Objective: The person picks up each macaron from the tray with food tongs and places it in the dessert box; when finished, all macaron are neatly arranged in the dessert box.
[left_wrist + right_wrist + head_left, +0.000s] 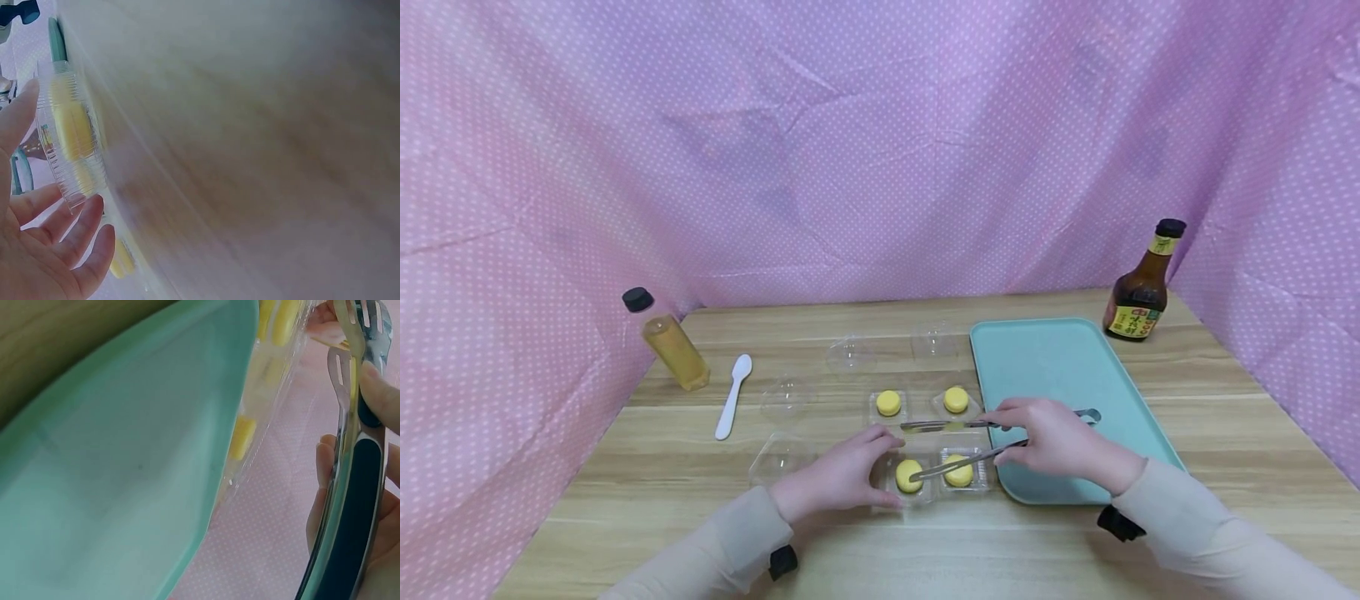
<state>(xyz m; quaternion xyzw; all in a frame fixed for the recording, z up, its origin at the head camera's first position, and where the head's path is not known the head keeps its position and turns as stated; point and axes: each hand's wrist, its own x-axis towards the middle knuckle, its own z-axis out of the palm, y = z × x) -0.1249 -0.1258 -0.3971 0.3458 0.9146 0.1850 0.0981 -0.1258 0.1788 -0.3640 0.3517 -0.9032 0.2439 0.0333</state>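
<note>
In the head view my left hand (842, 472) holds the near-left clear plastic box (94, 172), thumb at one side and fingers at the other. Inside it sits a yellow macaron (904, 468). My right hand (1051, 442) grips metal tongs (970, 459) with dark handle panels, their arms spread apart. One tong tip overlaps the macaron in the head view; the other lies farther back, above the boxes. A second near macaron (958, 477) is in the box beside it, partly crossed by the tongs. Two more macarons (888, 403) stand in boxes behind.
A mint green tray (1037, 358) lies under my right hand. Several clear domed lids (787, 396) are spread left of and behind the boxes. At left are a white spoon (733, 400) and a bottle of yellow liquid (676, 350). A brown sauce bottle (1138, 296) stands at back right.
</note>
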